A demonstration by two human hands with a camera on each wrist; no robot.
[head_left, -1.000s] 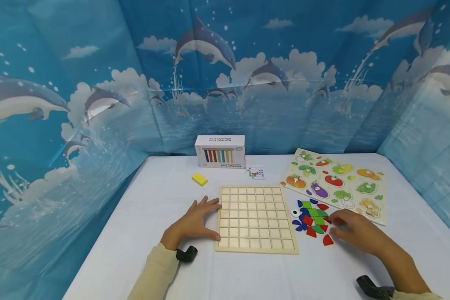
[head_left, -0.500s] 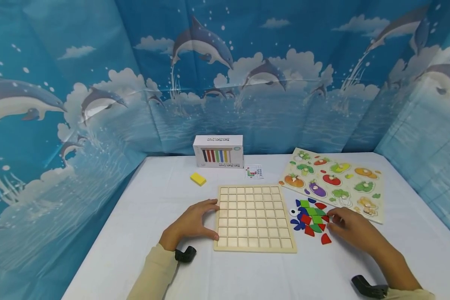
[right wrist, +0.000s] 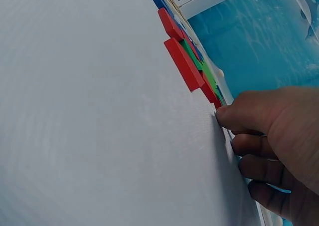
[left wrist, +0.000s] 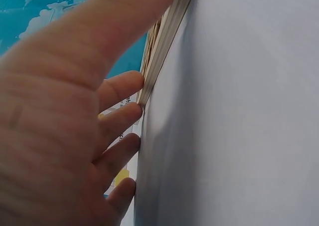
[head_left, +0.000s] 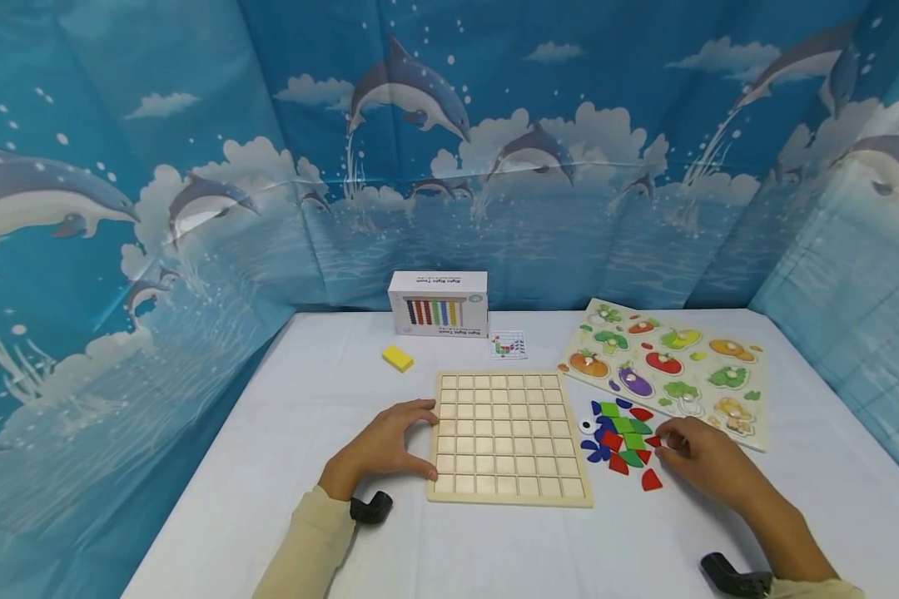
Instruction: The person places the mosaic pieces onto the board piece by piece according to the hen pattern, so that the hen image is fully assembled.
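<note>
A pale wooden grid board (head_left: 505, 437) lies in front of me, its squares bare. My left hand (head_left: 382, 445) spans the board's left edge, thumb near the lower corner and fingertips higher up; in the left wrist view its fingers (left wrist: 122, 118) reach along the board's side. To the right of the board is a loose cluster of red, green and blue tiles (head_left: 635, 441). My right hand (head_left: 707, 457) is at the cluster's right side, thumb and forefinger pinching a small red tile (head_left: 653, 442). In the right wrist view the thumb (right wrist: 234, 113) meets the red tile's end.
A vegetable peg puzzle (head_left: 667, 366) lies behind the tiles. At the back stand a white box (head_left: 440, 304) and a small pattern card (head_left: 509, 344). A yellow block (head_left: 398, 358) sits left of them. A round white eye tile (head_left: 587, 426) lies beside the cluster.
My right fingers have drawn slightly back with the red tile, which now shows a little apart from the cluster. The left fingers have come closer together at the board's edge.
</note>
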